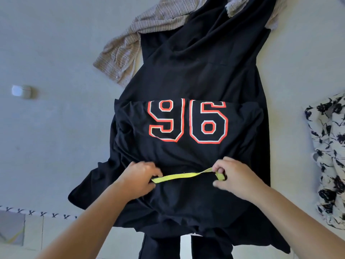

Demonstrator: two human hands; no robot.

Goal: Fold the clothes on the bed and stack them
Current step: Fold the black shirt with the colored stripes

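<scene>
The left hand [139, 177] and the right hand [230, 177] each pinch one end of a yellow-green band [183, 176], fingers curled round it, so that it runs taut between them with a single twist near the right hand; it looks like the flat woven neck trim of the black jersey [186, 152], and holding it at both ends probably serves to square the collar edge before the next fold. The jersey lies near the person on the bed [56, 137], its soft, matte fabric rumpled at the near edge, with a large "96" [187, 121] outlined in orange-red and white across the middle. Its top edge reads as a straight line just beyond the number, which suggests that it rests on another dark garment [201, 62], a long plain piece stretching towards the far side. At the far left, partly under that dark piece, a beige knitted garment [128, 43] shows a ribbed, open weave. A white floral-print garment [328, 150], thin and crinkled, lies well apart at the right. A small white rounded case [21, 91] sits alone on the pale sheet at the left. No folded stack is in view.
</scene>
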